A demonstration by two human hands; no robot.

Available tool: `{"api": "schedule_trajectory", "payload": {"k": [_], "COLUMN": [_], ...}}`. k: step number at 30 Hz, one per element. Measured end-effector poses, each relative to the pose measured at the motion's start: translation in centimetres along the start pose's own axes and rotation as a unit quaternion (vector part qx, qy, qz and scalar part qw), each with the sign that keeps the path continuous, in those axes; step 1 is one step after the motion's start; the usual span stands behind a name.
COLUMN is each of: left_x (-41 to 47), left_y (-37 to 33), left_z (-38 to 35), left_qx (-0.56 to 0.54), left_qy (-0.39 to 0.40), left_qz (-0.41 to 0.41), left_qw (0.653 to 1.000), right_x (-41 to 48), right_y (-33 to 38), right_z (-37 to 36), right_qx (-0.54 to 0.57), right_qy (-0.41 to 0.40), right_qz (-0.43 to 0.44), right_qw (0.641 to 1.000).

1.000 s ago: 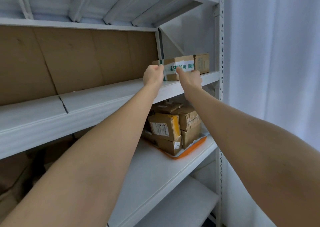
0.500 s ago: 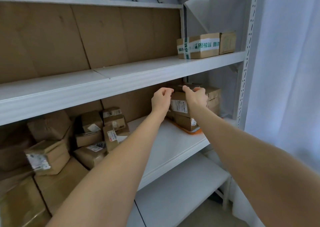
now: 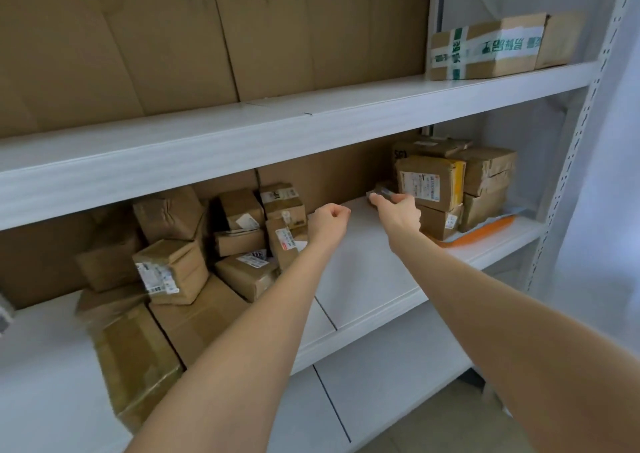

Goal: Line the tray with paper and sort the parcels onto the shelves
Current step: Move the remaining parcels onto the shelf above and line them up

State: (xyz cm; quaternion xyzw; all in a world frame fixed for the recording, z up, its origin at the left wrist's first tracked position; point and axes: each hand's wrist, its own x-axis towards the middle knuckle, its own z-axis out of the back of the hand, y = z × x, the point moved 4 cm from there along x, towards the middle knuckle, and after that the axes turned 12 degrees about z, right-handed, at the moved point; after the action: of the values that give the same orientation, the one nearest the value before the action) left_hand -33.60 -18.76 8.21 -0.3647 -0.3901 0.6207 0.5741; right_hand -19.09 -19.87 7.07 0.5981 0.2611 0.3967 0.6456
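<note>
On the upper shelf (image 3: 346, 113) the green-taped box (image 3: 485, 49) sat delivered, and both hands had dropped a level: left hand (image 3: 329, 222) curled empty, right hand (image 3: 401, 212) reaching a small parcel (image 3: 381, 189) by the orange tray (image 3: 488, 231), grip unclear.

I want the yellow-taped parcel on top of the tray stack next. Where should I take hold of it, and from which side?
Probably best to grip the yellow-taped parcel over its top edge, thumb on the labelled front, coming from the front-left. That side is open, while the crumpled parcel crowds its right. The right hand is nearest.
</note>
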Motion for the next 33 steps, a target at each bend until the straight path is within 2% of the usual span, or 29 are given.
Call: {"api": "schedule_trajectory", "payload": {"k": [6, 13, 20, 23, 28, 33], "left_x": [2.5, 4.7, 7.0, 7.9, 8.5, 9.6], "left_y": [2.9, 7.2, 10.5, 11.6, 13.2, 14.3], "left_z": [5.0, 9.0, 12.6, 13.6, 13.9, 14.4], "left_qx": [0.024, 0.07, 0.081, 0.099, 0.172, 0.182], "left_qy": [-0.024, 0.009, -0.042, -0.073, -0.081, -0.098], "left_qz": [0.018, 0.124, 0.191, 0.219, 0.232, 0.227], "left_qw": [0.999, 0.99, 0.977, 0.968, 0.954, 0.952], "right_x": [-2.0, -3.3, -3.6, -3.8, -4.1, -4.2], "right_y": [-0.1, -1.5, -3.4, -4.8, -6.0, -7.0], "right_z": [-7.2, -13.6, -17.0, -18.1, -19.7, -21.0], "right_qx": [-0.01, -0.049, -0.094, -0.137, -0.166, -0.225], "right_qy": [0.047, 0.122, 0.211, 0.221, 0.245, 0.277], "right_qz": [-0.003, -0.003, 0.002, 0.004, -0.001, 0.03], "right_qw": [0.999, 0.991, 0.973, 0.966, 0.955, 0.934]}}
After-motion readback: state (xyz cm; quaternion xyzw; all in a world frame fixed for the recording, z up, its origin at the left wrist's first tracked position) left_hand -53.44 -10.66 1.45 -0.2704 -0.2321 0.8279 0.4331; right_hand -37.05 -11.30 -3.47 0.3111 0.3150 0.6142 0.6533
